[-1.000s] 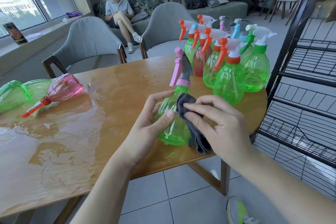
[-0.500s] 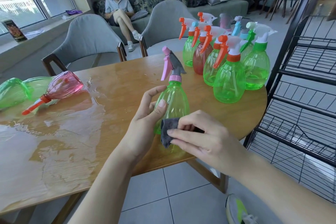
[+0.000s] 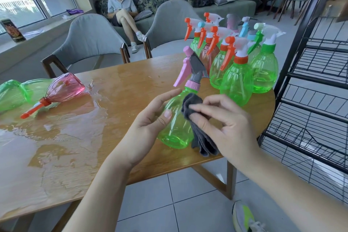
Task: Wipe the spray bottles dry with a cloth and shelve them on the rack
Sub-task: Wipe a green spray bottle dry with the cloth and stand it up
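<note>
My left hand (image 3: 150, 120) grips a green spray bottle with a pink and grey trigger head (image 3: 175, 124), holding it upright just above the table's near edge. My right hand (image 3: 224, 124) presses a folded dark grey cloth (image 3: 195, 111) against the bottle's right side, and the cloth's loose end hangs below. Several more spray bottles (image 3: 237, 81), mostly green with orange, blue or green triggers, stand grouped at the table's right end. The black wire rack (image 3: 316, 84) stands right of the table.
The wooden table (image 3: 116, 92) has a broad wet patch on its left half. A pink bottle (image 3: 64, 88) and green bottles (image 3: 13, 94) lie on their sides there. Two grey chairs stand behind the table; a person sits on a sofa beyond.
My right hand has slid the cloth from the bottle's lower part up to its shoulder. The bottle has turned a little in my left hand.
</note>
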Tool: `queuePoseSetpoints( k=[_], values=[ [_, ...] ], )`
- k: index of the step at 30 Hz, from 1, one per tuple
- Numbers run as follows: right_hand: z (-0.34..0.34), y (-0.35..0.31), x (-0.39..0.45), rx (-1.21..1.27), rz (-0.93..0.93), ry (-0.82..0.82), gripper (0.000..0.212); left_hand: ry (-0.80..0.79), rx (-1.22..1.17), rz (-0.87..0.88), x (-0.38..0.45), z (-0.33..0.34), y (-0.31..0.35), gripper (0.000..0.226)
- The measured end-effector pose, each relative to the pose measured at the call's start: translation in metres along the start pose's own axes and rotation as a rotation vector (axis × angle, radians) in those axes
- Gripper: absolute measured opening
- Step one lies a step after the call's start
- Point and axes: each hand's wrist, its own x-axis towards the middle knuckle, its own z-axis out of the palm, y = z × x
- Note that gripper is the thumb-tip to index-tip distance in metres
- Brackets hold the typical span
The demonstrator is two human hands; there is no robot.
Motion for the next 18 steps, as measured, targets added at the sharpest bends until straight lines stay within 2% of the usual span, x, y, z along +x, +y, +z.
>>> queuePoseSetpoints(
  k=[3,8,14,18],
  values=[
    [0.001,0.002,-0.003,-0.032,-0.054,-0.017,0.024,-0.001,0.036,0.003,0.000,0.001,0.001,0.042],
    [-0.001,0.001,0.010,0.002,0.054,-0.006,0.021,-0.001,0.027,0.001,0.000,0.003,0.001,0.041],
    [0.007,-0.002,-0.008,-0.099,-0.226,-0.222,0.015,0.111,-0.032,-0.027,0.002,0.006,0.001,0.041],
    [0.007,0.000,-0.012,-0.184,-0.358,-0.248,0.016,0.112,-0.022,-0.038,0.002,0.005,0.002,0.042]
  ],
)
